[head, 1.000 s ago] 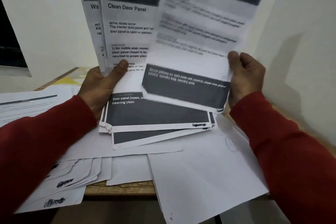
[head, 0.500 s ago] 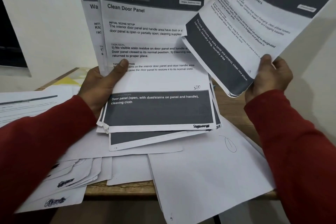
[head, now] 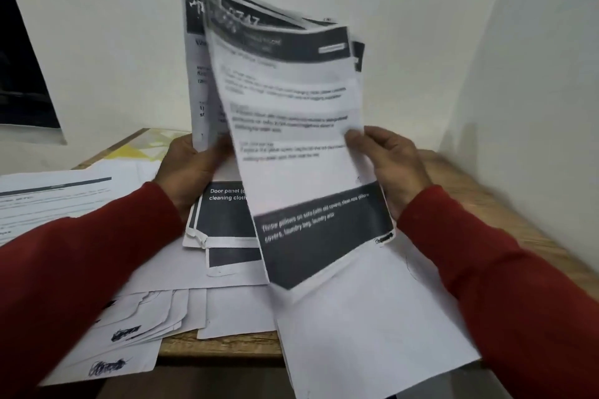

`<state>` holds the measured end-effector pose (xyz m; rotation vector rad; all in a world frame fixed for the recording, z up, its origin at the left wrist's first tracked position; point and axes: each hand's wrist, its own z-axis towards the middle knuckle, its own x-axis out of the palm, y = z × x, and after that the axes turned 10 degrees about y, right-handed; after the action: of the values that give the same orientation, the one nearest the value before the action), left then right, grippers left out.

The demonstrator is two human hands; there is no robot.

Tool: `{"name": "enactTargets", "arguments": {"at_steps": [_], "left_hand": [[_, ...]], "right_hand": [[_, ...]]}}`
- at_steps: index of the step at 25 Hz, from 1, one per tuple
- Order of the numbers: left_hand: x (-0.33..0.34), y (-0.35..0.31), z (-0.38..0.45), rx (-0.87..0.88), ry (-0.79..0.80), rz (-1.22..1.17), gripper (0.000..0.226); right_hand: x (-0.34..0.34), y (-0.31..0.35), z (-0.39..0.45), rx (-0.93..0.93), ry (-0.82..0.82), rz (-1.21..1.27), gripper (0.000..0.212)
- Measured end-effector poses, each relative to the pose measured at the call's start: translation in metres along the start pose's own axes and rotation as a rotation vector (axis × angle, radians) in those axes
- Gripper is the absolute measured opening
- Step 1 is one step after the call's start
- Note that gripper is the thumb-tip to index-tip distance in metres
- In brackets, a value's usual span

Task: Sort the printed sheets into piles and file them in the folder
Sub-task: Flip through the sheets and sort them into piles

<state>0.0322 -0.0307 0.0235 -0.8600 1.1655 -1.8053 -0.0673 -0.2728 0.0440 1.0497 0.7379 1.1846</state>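
Two hands hold paper: the left hand [head: 191, 168] grips an upright stack of white printed sheets [head: 207, 74]; the right hand [head: 393, 162] pinches one black-banded white sheet [head: 298, 146] in front, over the wooden surface [head: 223, 347].

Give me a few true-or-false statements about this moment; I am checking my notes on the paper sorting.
1. The right hand pinches a single printed sheet by its right edge. True.
2. The left hand is empty. False: it grips a stack of printed sheets.
3. The single sheet lies flat on the wooden table. False: it is held up in front of the stack.
4. Loose white sheets overhang the table's near edge. True.
5. The sleeves are blue. False: they are red.
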Motion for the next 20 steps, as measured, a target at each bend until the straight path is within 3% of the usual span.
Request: {"name": "enactTargets", "arguments": {"at_steps": [1,5,9,13,17,20], "left_hand": [[-0.002,0.001,0.001,-0.005,0.016,0.009,0.008],[-0.002,0.002,-0.004,-0.033,0.130,-0.066,0.028],[0.006,0.002,-0.004,-0.066,0.055,-0.049,0.011],[0.009,-0.002,-0.007,-0.083,0.045,-0.085,0.032],[0.010,-0.007,-0.008,-0.062,0.028,-0.073,0.028],[0.012,-0.011,-0.009,-0.087,0.010,-0.054,0.037]], "right_hand": [[0.004,-0.006,0.000,0.024,0.027,-0.019,0.019],[0.002,-0.009,0.002,0.021,-0.011,-0.053,0.024],[-0.003,-0.002,0.003,0.022,-0.047,-0.035,0.018],[-0.008,0.004,0.003,-0.049,-0.160,-0.026,0.010],[-0.017,0.007,0.005,-0.073,-0.266,-0.073,0.010],[-0.018,0.006,0.005,-0.079,-0.301,-0.086,0.002]]}}
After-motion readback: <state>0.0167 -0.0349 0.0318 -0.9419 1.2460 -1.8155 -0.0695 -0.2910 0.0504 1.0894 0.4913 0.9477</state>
